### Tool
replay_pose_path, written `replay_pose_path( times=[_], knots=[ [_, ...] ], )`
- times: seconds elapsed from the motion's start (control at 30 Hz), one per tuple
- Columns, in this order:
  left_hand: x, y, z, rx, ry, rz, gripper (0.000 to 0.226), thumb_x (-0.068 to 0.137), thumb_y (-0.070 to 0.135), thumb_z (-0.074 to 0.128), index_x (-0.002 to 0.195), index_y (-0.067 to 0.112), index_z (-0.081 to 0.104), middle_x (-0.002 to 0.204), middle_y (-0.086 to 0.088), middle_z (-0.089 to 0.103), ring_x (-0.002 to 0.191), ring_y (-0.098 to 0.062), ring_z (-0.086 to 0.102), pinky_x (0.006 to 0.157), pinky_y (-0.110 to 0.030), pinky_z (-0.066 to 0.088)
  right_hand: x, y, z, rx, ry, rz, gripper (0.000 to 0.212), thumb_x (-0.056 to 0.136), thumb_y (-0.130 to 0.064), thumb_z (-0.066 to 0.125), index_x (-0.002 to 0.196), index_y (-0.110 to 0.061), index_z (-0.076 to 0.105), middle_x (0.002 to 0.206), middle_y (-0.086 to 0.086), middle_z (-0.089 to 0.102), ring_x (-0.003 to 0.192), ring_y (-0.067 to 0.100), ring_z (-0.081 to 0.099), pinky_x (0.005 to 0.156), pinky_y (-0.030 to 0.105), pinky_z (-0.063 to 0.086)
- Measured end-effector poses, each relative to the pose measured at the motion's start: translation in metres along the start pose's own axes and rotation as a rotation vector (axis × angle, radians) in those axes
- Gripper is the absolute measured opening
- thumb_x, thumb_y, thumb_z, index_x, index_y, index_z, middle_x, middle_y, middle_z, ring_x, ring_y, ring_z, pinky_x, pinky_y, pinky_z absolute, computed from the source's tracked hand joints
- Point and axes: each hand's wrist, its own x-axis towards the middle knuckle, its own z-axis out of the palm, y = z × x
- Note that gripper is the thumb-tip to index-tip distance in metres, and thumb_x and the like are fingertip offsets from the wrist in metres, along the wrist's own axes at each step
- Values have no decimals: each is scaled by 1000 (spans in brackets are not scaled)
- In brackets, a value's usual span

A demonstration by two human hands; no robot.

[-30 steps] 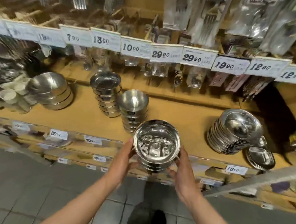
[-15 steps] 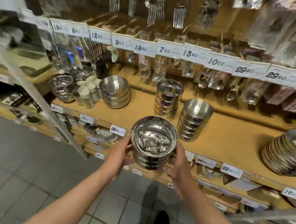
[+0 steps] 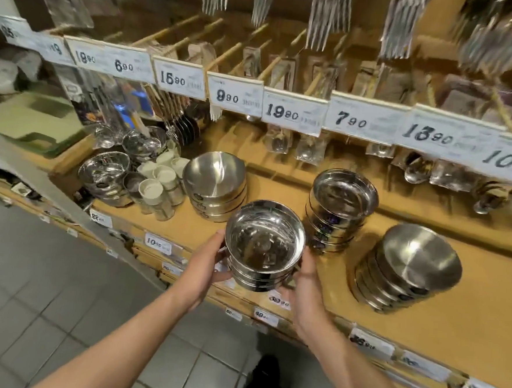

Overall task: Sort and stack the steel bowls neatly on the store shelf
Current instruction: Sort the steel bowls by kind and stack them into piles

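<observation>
My left hand (image 3: 204,269) and right hand (image 3: 308,291) clasp a small stack of steel bowls (image 3: 264,246) from either side, over the shelf (image 3: 467,323) front edge.

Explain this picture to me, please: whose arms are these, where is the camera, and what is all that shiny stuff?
No machine here: a person wears a camera on the head, looking down at their own arms. The left hand and right hand grip a small stack of steel bowls between them, above the front edge of a wooden store shelf. On it stand three more bowl stacks: one left, one behind, one leaning at the right. White cups sit farther left. Price tags hang above, with forks overhead.
</observation>
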Motion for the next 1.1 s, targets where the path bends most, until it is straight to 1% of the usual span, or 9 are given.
replay_pose_path(
  times=[0.3, 0.43, 0.5, 0.57, 0.63, 0.7, 0.83, 0.93, 1.1],
  knots=[
    [62, 3, -23, -77, -38, -13, 41, 104, 51, 39, 130, 35, 67, 133, 4, 68, 126, -13, 61, 84, -39, 60, 59, 5, 18, 47, -3, 3, 40, 106, -50, 37, 143, -44, 50, 148, -17, 54, 138, 8, 47, 117, 56, 38],
    [72, -1, -28, -58, -89, -31, 45, 102, 59, 38, 134, 38, 63, 137, 5, 66, 129, -14, 59, 96, -47, 55, 62, 6, 22, 52, 33, -28, 27, 104, -47, 40, 125, -45, 58, 132, -21, 60, 137, 14, 48, 116, 59, 37],
    [75, -2, -31, -51, -129, -39, 47, 101, 61, 37, 135, 39, 62, 138, 5, 66, 129, -13, 60, 95, -42, 53, 58, 7, 26, 32, 41, -63, 39, 89, -66, 56, 123, -46, 54, 130, -27, 55, 140, 15, 45, 114, 54, 39],
    [78, 0, -35, -33, -172, -39, 49, 101, 62, 39, 138, 38, 59, 137, 5, 66, 126, -14, 62, 92, -39, 56, 52, 10, 29, 10, 90, -89, 48, 80, -78, 59, 120, -52, 57, 131, -26, 55, 138, 11, 46, 110, 49, 44],
    [78, 3, -38, -11, -187, -60, 52, 95, 69, 42, 137, 43, 59, 135, 11, 67, 123, -11, 64, 90, -37, 59, 48, 13, 34, 7, 113, -49, 27, 98, -63, 44, 115, -57, 63, 132, -19, 64, 131, 9, 54, 105, 42, 49],
    [76, 4, -43, 3, -208, -70, 51, 93, 69, 43, 137, 47, 57, 135, 15, 67, 123, -9, 64, 90, -34, 58, 47, 17, 37, 3, 98, -40, 34, 105, -53, 34, 108, -59, 68, 122, -18, 72, 117, 6, 66, 99, 35, 51],
    [68, 2, -60, 0, -149, -81, 40, 99, 57, 48, 131, 39, 63, 125, 8, 72, 116, -16, 68, 99, -48, 54, 38, 13, 40, 2, 179, -7, 34, 105, -51, 39, 97, -58, 71, 103, -13, 78, 89, 9, 75, 84, 35, 58],
    [51, -11, -66, 180, -22, -130, 30, 104, 47, 43, 113, 31, 67, 107, 0, 71, 99, -21, 67, 95, -53, 56, 21, 16, 35, 28, 280, 3, 25, 106, -46, 42, 113, -40, 65, 111, -6, 74, 104, 15, 71, 96, 44, 57],
    [6, -37, -40, 235, -134, -291, 23, 105, 40, 46, 115, 27, 62, 115, -6, 68, 105, -21, 66, 85, -38, 59, -23, 29, 7, 34, 429, -17, 20, 106, -38, 44, 110, -32, 64, 114, 0, 69, 103, 20, 67, 81, 37, 58]
  ],
)
